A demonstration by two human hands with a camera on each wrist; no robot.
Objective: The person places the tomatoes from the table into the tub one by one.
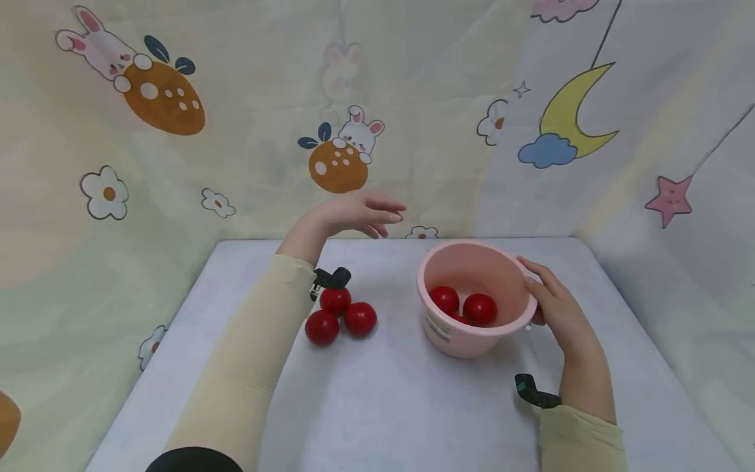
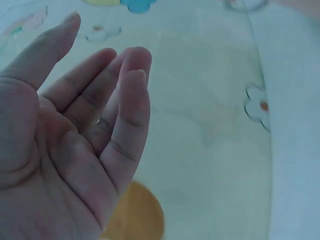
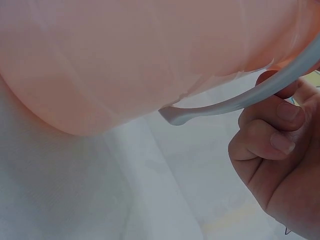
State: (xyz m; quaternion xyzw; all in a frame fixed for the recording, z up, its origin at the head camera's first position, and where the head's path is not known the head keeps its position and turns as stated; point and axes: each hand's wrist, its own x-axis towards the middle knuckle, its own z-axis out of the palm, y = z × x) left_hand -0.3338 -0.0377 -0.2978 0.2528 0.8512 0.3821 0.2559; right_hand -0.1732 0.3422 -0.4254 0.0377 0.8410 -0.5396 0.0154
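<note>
Raised over the back edge of the table, my left hand (image 1: 356, 213) has loosely bent fingers and holds nothing; the left wrist view shows its bare palm (image 2: 60, 155). With my right hand (image 1: 563, 311) I grip a pink bucket (image 1: 466, 344) at the right side of its rim. The bucket leans, its mouth toward me. In the right wrist view the curled fingers (image 3: 262, 145) lie by its pale handle (image 3: 220, 112). Inside sit red balls, one at left (image 1: 444, 299), one at right (image 1: 480, 309), and a partly hidden third.
Three more red balls lie together under my left wrist: a back one (image 1: 335, 301), a front-left one (image 1: 322, 327) and a right one (image 1: 360, 319). The white table (image 1: 377, 413) meets a printed cloth wall (image 1: 253, 131) behind and at the sides.
</note>
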